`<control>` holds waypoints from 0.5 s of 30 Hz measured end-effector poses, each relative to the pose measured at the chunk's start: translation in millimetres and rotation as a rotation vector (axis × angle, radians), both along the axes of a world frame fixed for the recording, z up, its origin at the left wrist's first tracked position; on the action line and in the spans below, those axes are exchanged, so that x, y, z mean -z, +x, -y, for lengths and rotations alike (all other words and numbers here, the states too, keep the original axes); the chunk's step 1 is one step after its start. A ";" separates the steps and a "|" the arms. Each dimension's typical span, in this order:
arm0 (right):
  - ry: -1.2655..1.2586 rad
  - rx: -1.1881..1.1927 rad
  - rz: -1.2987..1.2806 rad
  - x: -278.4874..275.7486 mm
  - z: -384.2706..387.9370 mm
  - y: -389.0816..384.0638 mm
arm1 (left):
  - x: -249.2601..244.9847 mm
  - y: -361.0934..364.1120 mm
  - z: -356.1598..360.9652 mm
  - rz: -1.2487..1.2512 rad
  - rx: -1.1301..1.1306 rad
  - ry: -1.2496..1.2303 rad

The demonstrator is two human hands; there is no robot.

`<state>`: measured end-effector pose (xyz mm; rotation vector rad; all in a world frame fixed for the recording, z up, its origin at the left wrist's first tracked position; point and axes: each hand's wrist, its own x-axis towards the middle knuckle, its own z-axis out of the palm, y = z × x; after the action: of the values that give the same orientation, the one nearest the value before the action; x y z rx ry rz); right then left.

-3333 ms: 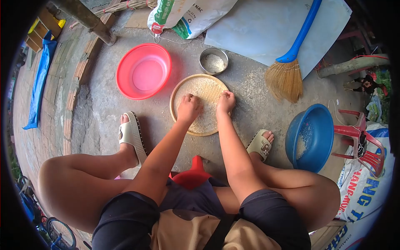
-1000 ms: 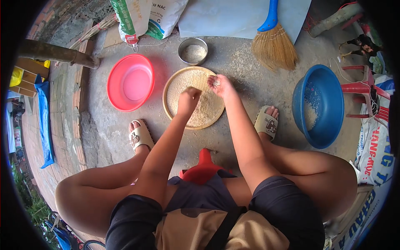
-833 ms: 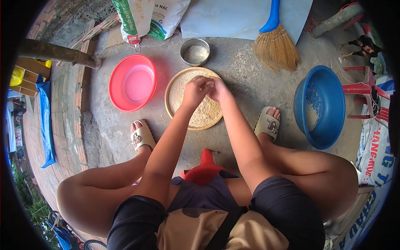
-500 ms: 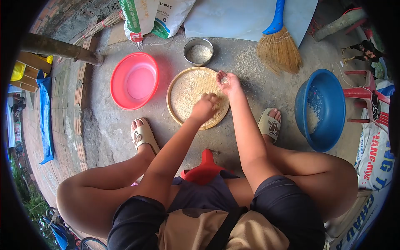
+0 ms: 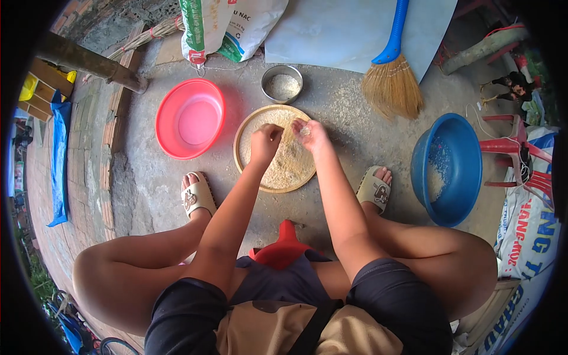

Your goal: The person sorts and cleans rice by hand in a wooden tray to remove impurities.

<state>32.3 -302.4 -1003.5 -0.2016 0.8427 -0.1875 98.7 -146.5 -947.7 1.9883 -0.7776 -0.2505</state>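
Note:
A round woven bamboo tray (image 5: 241,161) lies on the floor between my feet, spread with pale rice grains (image 5: 283,168). Over its left part hovers my left hand (image 5: 266,142), fingertips pinched together; whatever they hold is too small to make out. My right hand (image 5: 312,136) is cupped palm up above the tray's right part, with a small heap of rice grains lying in it. Just beyond the tray stands a metal bowl (image 5: 265,89) with more grains inside.
A pink basin (image 5: 168,121) stands to the left, a blue basin (image 5: 471,195) with some grains to the right. A straw broom (image 5: 391,86) rests on a grey sheet (image 5: 319,35). Sacks (image 5: 254,26) stand behind; a red plastic chair (image 5: 510,145) is at the right. Grains are scattered on the floor.
My left hand has moved left and away from me across the tray, its fingers now pinched. My right hand has shifted slightly left, still cupping grains. The whole view has shifted a little.

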 end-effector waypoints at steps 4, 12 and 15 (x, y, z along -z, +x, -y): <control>0.056 -0.064 0.037 -0.1 -5.9 8.7 | -29.5 2.0 23.8 -0.064 0.105 -0.041; 0.224 0.247 0.011 -27.8 13.8 49.5 | -27.2 22.2 19.1 -0.032 -0.055 0.055; 0.074 0.186 0.157 -100.4 15.5 68.1 | -20.5 37.4 6.5 -0.013 -0.123 0.011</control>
<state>100.5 -317.9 -903.1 -0.0377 0.7105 -0.3419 136.1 -153.0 -927.2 2.0346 -0.6441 -0.1951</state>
